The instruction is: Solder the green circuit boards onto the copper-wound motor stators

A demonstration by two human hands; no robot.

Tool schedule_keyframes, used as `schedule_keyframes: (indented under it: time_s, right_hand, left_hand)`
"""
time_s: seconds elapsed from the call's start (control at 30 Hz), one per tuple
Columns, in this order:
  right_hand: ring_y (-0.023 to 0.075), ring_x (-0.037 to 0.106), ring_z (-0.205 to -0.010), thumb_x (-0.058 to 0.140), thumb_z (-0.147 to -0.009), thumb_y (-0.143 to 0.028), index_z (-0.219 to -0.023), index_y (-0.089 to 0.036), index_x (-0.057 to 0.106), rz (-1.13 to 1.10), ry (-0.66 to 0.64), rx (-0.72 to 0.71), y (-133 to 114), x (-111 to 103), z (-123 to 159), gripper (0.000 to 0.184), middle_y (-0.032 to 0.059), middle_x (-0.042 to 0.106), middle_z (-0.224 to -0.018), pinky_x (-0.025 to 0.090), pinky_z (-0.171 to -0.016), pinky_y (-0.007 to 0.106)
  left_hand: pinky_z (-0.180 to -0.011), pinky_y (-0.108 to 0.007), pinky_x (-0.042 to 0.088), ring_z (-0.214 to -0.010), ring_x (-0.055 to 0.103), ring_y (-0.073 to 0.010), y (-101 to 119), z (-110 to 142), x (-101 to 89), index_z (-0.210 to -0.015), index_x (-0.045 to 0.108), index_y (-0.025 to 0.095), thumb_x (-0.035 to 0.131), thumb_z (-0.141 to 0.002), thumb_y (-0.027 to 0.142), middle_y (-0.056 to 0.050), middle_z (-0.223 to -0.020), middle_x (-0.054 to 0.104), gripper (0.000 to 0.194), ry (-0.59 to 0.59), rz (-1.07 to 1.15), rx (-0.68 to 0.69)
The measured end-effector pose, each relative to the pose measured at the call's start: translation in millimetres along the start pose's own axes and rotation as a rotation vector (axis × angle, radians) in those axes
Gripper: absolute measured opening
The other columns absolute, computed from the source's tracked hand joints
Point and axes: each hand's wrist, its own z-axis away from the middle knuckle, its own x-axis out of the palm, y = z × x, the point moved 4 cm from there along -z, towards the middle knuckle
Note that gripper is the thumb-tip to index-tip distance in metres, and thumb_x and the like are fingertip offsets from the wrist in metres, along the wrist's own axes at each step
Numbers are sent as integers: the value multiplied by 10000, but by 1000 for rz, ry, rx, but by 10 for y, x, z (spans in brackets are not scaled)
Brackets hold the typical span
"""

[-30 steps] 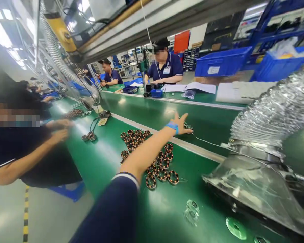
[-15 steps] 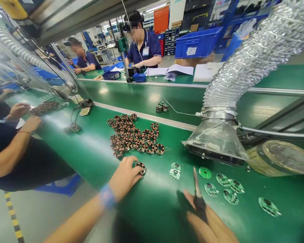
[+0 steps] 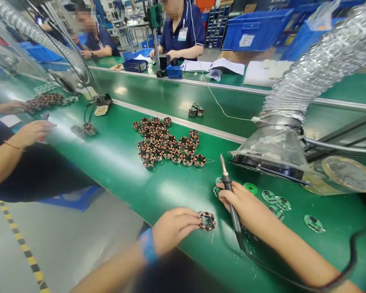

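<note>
My left hand (image 3: 178, 228), with a blue band at the wrist, pinches a copper-wound motor stator (image 3: 207, 221) by its left rim above the green bench. A soldering iron (image 3: 231, 199) is gripped in my right hand (image 3: 239, 201), its metal tip pointing up and away. That hand's fingertips are at a small pair of green circuit boards (image 3: 217, 189), partly hiding them; whether they touch cannot be made out. Several more round circuit boards (image 3: 314, 224) lie to the right, some behind my right forearm. Beyond my hands stands a cluster of stators (image 3: 171, 142).
A fume duct hood (image 3: 274, 150) hangs low over the bench at right, beside a round yellowed container (image 3: 344, 175). The iron's black cable (image 3: 293, 280) trails right. Several stators with boards (image 3: 197, 110) stand on the far strip. A co-worker's hand (image 3: 33, 132) is at left.
My left hand has brought the stator right and nearer to me, away from the cluster. My right hand has moved forward with the iron to the circuit boards. The view has tilted down.
</note>
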Motion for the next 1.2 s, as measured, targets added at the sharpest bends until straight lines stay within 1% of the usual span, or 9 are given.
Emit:
schedule_keyframes:
  time_s: [0.17, 0.33, 0.4, 0.47, 0.57, 0.67, 0.87, 1.07, 1.2]
  right_hand:
    - [156, 582, -1079, 471, -864, -150, -972, -218, 449, -180, 103, 30, -423, -26, 245, 129, 105, 589, -1159, 515, -834, 289]
    - [155, 589, -1067, 497, -851, -117, -1021, -229, 443, -263, 126, 31, -585, 62, 259, 211, 90, 614, -1116, 526, -839, 304]
    - [153, 609, -1026, 508, -851, -132, -1050, -228, 438, -263, 153, 48, -566, 74, 240, 231, 91, 618, -1105, 532, -832, 310]
    - [154, 613, -1017, 510, -853, -138, -1071, -226, 435, -261, 168, 54, -555, 78, 230, 247, 93, 619, -1105, 533, -835, 318]
    - [157, 599, -1046, 509, -852, -127, -1097, -220, 433, -255, 178, 57, -572, 80, 238, 273, 97, 614, -1125, 528, -853, 328]
    - [157, 586, -1072, 512, -850, -119, -1097, -216, 434, -259, 185, 76, -600, 89, 251, 276, 96, 606, -1148, 523, -865, 328]
    - [154, 549, -1132, 541, -834, -122, -1121, -203, 450, -260, 212, 94, -630, 57, 321, 312, 93, 577, -1215, 492, -925, 320]
    - [153, 646, -943, 451, -877, -116, -1367, -220, 298, -189, 270, 115, -637, -91, 560, 524, 32, 692, -969, 517, -862, 306]
    - [167, 673, -665, 424, -918, -301, -1418, -245, 219, -176, 288, 137, -707, -154, 699, 543, 11, 694, -777, 558, -687, 287]
  left_hand:
    - [-756, -257, 549, -824, 663, -154, 32, -17, -12, -913, 715, 189, 555, -859, 188, -78, -914, 695, 168, 73, 39, -50]
    - [-715, -263, 557, -752, 679, -166, 3, -37, 49, -792, 730, 187, 651, -780, 165, -36, -796, 730, 83, 253, 290, -486]
    - [-674, -263, 560, -722, 680, -170, 8, -26, 78, -801, 734, 194, 653, -777, 171, -29, -783, 734, 88, 307, 300, -570]
    - [-678, -267, 554, -726, 674, -168, 55, -36, 75, -859, 733, 201, 613, -806, 172, -37, -804, 730, 134, 324, 232, -499]
    - [-679, -273, 536, -733, 650, -163, 146, -64, 52, -950, 711, 215, 509, -868, 197, -48, -809, 708, 218, 210, 48, -334]
    - [-673, -279, 529, -702, 632, -156, 138, -51, 27, -977, 686, 235, 476, -891, 258, -24, -763, 679, 228, 43, -53, -373]
    - [-755, -267, 524, -840, 627, -156, 95, -35, -30, -1081, 651, 197, 472, -895, 188, -70, -932, 647, 258, -10, 59, -239]
    - [-731, -264, 522, -769, 629, -149, 42, -114, -54, -832, 702, 169, 624, -803, 168, -51, -821, 648, 84, 34, 223, -378]
    - [-668, -247, 530, -706, 618, -135, 24, -127, -47, -756, 678, 160, 621, -774, 136, -39, -776, 633, 65, 57, 286, -475]
